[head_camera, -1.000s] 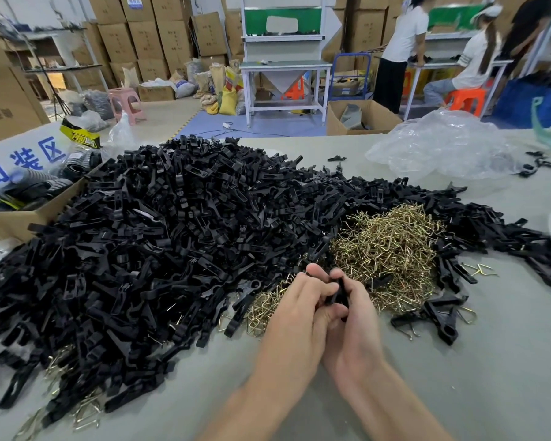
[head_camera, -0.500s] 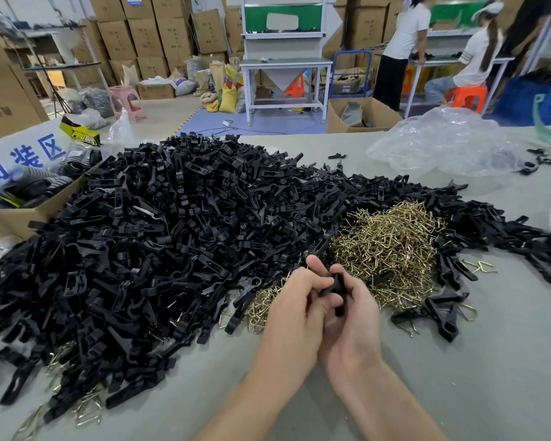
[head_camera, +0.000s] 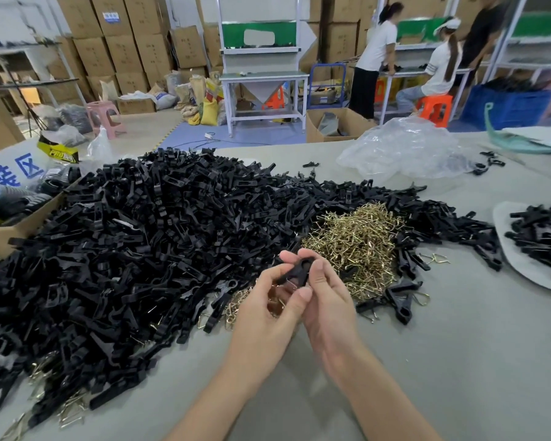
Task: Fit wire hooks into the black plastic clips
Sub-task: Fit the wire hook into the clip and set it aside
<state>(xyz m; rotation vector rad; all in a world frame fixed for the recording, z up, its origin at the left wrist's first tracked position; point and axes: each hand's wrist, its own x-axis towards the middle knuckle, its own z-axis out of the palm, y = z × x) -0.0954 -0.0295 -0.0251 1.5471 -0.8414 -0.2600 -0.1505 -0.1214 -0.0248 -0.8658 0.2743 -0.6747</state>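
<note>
1. Nearest: 2 bare forearms come in from the bottom edge. The hands meet above the bare grey worktop (head_camera: 458,361), just in front of the piles.
2. Left hand (head_camera: 268,300): fingers curled, pinching the black clip (head_camera: 296,270) btw thumb and fingertips. Right hand (head_camera: 328,300): grips the same clip, thumb on its upper end. Both closed on it, neither free.
3. Clip is held up off the worktop, btw the 2 hands. A thin bit of wire shows at its lower side, prob. a hook. Can't tell if it's seated or only part in.
4. Just beyond the hands: hook pile (head_camera: 357,243), brass-coloured, loose, tangled, plenty left. A few strays sit near-left of the hands.
5. Near right of the hands: fitted clips (head_camera: 398,297), a small cluster w/ wire loops sticking out. They look done. More loops poke out at the near-left edge of the big heap.
6. Clip pile (head_camera: 140,249): huge, covers left and mid worktop and wraps round the hook pile.
7. Right edge: pale tray (head_camera: 503,214) w/ more clips. Fitted or not, can't tell.
8. Far: clear plastic bag (head_camera: 404,148) on the worktop, cardboard box (head_camera: 0,237) at left, ppl at benches behind.
9. Progress, my est.: early. One clip is mid-fit, a handful look done, and the bulk of clips and hooks is yet to do.
</note>
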